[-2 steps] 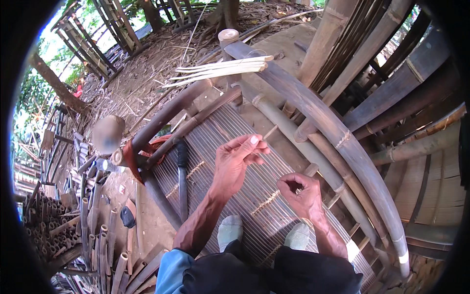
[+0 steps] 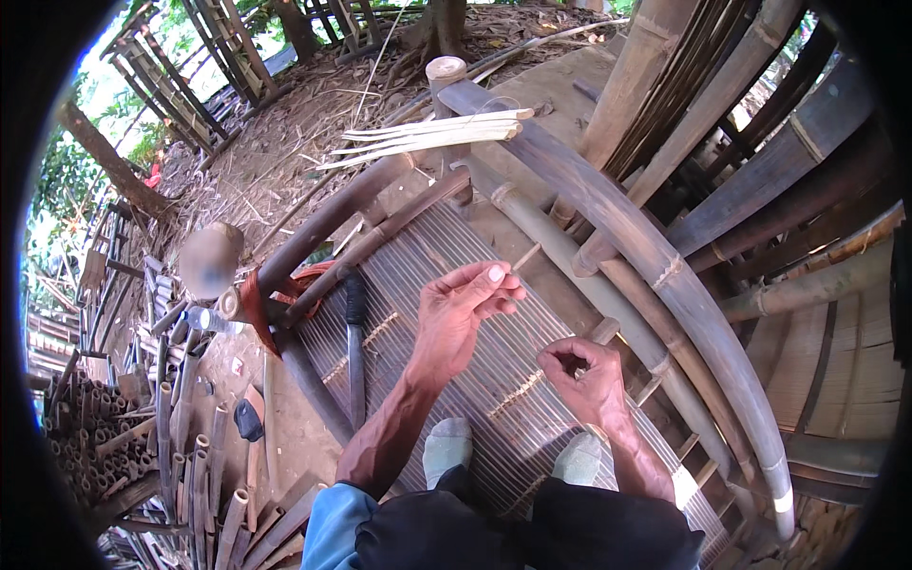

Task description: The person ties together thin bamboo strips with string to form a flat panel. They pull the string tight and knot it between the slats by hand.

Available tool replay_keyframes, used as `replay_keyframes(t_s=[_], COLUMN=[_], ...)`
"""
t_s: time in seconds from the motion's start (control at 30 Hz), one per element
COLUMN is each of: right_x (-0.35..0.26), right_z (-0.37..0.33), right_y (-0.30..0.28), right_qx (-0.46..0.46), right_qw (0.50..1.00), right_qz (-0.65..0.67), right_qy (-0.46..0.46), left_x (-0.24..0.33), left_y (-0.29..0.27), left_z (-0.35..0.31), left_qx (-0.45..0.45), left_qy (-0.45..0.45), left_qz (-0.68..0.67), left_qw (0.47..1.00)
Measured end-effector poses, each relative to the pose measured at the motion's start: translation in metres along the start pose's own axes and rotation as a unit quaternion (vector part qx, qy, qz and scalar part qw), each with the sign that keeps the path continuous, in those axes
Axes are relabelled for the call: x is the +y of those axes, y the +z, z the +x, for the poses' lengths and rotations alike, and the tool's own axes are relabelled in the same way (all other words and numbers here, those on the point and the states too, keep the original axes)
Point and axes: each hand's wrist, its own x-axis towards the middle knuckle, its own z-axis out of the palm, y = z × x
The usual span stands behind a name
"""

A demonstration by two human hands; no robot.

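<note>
At my far left, a heap of cut bamboo lengths (image 2: 81,413) fills the ground, with a clear plastic bottle (image 2: 214,321) lying just beyond it. Next I see a red-orange cloth (image 2: 258,313) wound around a corner of the bamboo frame, then a knife-like tool (image 2: 355,375) with a dark wrapped handle, lying along the slats. Further up, pale split strips (image 2: 475,137) rest across the frame's upper corner.

Near the middle of my view is the left hand (image 2: 470,304), over the slatted bamboo panel (image 2: 427,242), which spreads beneath both hands. Its grip is drawn to a pinch, thumb against forefinger, other fingers loosely bent; I can't tell whether anything thin is caught there. A socked foot (image 2: 446,446) stands on the slats below, its partner (image 2: 577,461) further right.

Then comes the right hand (image 2: 587,380), lower and nearer the body, its grip curled into a ring, thumb to forefinger; I can't make out any strand in it. Beyond it a curved bamboo rail (image 2: 655,261) sweeps down, and thick poles (image 2: 779,171) lean at my far right.
</note>
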Motion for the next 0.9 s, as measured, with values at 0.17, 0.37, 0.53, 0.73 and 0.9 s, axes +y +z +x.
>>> replay_keyframes(t_s=[0.17, 0.37, 0.53, 0.73, 0.9], right_x=[0.007, 0.015, 0.015, 0.010, 0.016], right_z=[-0.003, -0.002, 0.006, 0.008, 0.011], right_y=[0.006, -0.003, -0.013, 0.002, 0.009], right_qx=[0.006, 0.056, 0.113, 0.076, 0.081], right_qw=[1.000, 0.998, 0.978, 0.978, 0.962], right_qz=[0.011, 0.032, 0.165, 0.192, 0.261], right_qy=[0.017, 0.008, 0.056, 0.028, -0.014], left_x=[-0.001, -0.007, -0.024, -0.045, -0.051], left_y=[-0.008, -0.007, 0.003, 0.016, 0.021], left_z=[-0.002, -0.005, -0.015, -0.025, -0.026], left_qx=[-0.026, 0.019, 0.016, -0.001, 0.003], left_qy=[0.024, 0.032, 0.019, -0.052, -0.082], left_qz=[-0.076, 0.018, 0.105, 0.096, 0.072], left_qw=[0.996, 0.999, 0.994, 0.994, 0.994])
